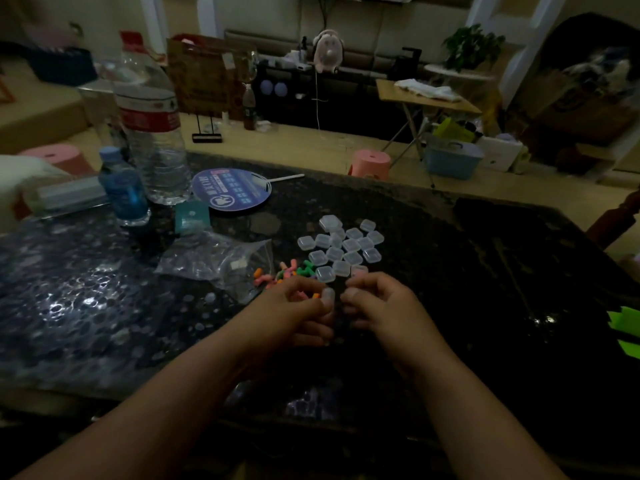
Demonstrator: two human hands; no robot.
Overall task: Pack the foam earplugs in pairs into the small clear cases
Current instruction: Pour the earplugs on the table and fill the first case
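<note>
- holding a clear case, the left hand curls its fingers round it.
- right hand fingers curl beside it, perhaps pinching it.
- earplugs lie just behind.

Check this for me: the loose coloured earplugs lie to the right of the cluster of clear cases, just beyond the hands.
Wrong side. The head view shows the loose coloured earplugs to the left of the cluster of clear cases, just beyond the left hand and right hand.
</note>
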